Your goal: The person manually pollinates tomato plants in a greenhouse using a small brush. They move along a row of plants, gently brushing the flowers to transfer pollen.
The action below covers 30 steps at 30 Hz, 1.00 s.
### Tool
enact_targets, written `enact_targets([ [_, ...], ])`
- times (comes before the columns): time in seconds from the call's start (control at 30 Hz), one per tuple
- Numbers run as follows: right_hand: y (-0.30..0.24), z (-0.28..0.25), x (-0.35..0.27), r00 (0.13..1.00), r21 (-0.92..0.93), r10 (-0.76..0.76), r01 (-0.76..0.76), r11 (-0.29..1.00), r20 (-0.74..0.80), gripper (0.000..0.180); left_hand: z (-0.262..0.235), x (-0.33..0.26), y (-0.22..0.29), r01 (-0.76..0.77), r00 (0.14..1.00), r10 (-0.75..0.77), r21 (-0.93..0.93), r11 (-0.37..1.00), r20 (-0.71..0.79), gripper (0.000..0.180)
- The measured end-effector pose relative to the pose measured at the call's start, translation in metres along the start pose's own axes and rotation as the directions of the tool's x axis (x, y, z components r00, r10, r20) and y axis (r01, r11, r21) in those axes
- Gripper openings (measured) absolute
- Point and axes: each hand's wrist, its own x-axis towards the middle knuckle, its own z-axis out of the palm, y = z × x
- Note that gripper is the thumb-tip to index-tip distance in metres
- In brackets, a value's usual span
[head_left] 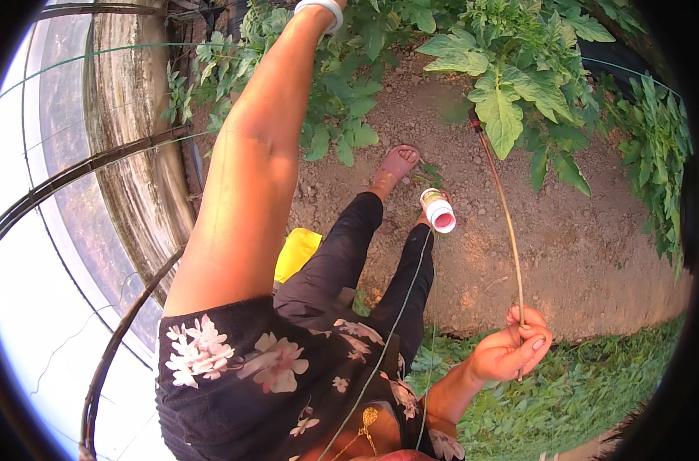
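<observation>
Pinching thin stake (pixel 504 207) upright in right hand (pixel 511 349), top leaning left.

Beyond my fingers, leafy plants (pixel 518 84); below them, grass (pixel 587 384); left of them, yellow bag (pixel 295 252).

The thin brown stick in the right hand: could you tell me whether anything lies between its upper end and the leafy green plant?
Nothing visible does: the thin brown stick, pinched in the right hand, already reaches the leafy green plant over bare soil.
</observation>
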Motion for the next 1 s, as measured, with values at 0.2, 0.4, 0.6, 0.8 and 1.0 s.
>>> enact_targets([
  [0.2,-0.001,0.014,0.0,1.0,-0.019,0.002,-0.001,1.0,0.03,0.026,-0.02,-0.024,0.031,-0.194,0.975,0.148,0.308,0.931,0.168,0.022],
  [0.4,-0.01,0.023,0.006,0.997,-0.014,-0.011,0.013,1.0,0.077,0.025,0.004,-0.036,0.033,-0.393,0.92,0.258,0.706,0.59,0.296,0.015],
  [0.6,-0.017,0.035,0.012,0.991,-0.014,-0.001,0.003,1.0,0.136,0.026,0.036,-0.06,-0.014,-0.387,0.921,0.381,0.082,0.918,0.079,0.019],
  [0.8,-0.026,0.04,0.019,0.978,-0.009,-0.022,0.024,1.0,0.208,0.028,0.049,-0.116,0.002,0.0,0.998,0.026,-0.43,0.903,0.054,0.013],
  [1.0,-0.031,0.042,0.021,0.957,0.069,-0.064,0.046,0.997,0.284,0.027,0.054,-0.17,0.009,0.143,0.889,-0.049,-0.173,0.974,0.456,0.025],
])
